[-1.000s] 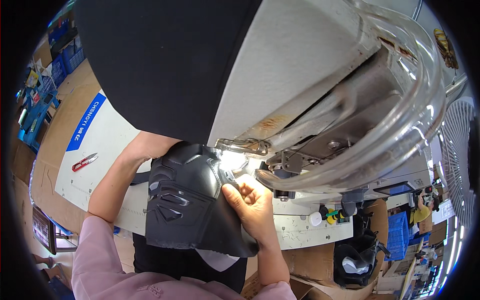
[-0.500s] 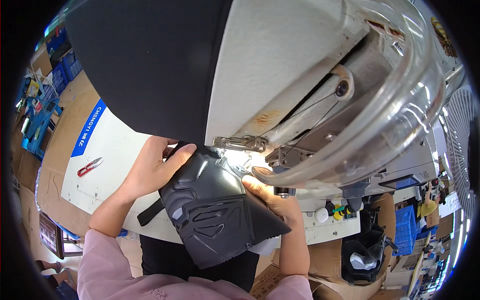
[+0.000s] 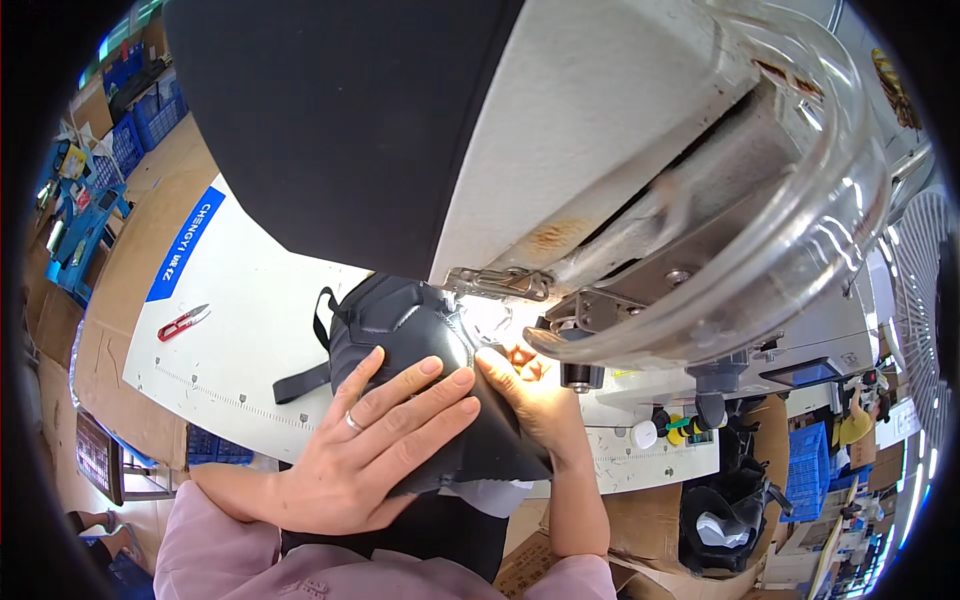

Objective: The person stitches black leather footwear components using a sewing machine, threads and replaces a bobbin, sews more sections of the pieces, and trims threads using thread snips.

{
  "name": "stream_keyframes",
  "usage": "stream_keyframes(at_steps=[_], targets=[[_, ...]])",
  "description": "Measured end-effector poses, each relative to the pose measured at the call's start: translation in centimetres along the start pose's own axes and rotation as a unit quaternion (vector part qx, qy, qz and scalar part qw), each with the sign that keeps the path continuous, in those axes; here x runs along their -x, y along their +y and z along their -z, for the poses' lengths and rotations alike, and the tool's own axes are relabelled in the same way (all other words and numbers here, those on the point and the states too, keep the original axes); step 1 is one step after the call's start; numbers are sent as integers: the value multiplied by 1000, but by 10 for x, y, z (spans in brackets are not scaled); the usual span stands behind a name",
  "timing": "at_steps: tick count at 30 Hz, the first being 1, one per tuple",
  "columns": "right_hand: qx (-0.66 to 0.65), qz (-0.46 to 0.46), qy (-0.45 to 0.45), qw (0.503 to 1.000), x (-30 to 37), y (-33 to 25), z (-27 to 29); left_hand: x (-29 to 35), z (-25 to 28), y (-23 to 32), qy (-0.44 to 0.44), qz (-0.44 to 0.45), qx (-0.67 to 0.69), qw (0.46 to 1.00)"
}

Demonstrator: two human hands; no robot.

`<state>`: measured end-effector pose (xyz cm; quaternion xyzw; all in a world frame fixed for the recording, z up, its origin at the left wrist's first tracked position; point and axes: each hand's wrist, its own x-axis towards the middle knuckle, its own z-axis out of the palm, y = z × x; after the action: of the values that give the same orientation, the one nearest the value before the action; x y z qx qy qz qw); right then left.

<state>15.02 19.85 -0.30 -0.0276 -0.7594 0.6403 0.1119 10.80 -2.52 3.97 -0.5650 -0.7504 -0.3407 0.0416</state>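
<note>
A black moulded leather-like piece (image 3: 392, 312) with raised padded shapes lies under the head of a sewing machine (image 3: 575, 150). My left hand (image 3: 370, 455), a ring on one finger, rests flat on the near part of the piece with its fingers stretched out. Beside the bright lit stitching area, my right hand (image 3: 540, 400) grips the piece's right edge, thumb on top. Some of its fingertips are lost in the glare. A black strap (image 3: 300, 384) sticks out at the piece's left. The needle itself is hidden.
Red-handled thread snips (image 3: 183, 322) lie on the white machine table (image 3: 225, 365) at left. A clear curved guard (image 3: 850, 200) arches over the machine's right side. At lower right, a cardboard box (image 3: 640, 520) holds black pieces. A fan (image 3: 920, 290) stands far right.
My left hand has left the piece's far left edge and moved nearer, now flat on top. The piece has shifted and turned slightly. The machine's thread lever now looks blurred.
</note>
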Motion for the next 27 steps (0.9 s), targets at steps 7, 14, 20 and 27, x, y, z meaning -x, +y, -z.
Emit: stream_keyframes(at_steps=[7,14,20,27], targets=[[-28,-24,89,995,4,-3,-25,10,20,-31,-69,3,52,996],[-20,-26,124,992,6,4,-36,12,19,-48,-27,-10,99,995],[-21,5,186,982,12,-1,-58,22,9,-57,29,-6,93,995],[47,15,244,969,7,-7,-80,73,-7,6,155,306,326,881]])
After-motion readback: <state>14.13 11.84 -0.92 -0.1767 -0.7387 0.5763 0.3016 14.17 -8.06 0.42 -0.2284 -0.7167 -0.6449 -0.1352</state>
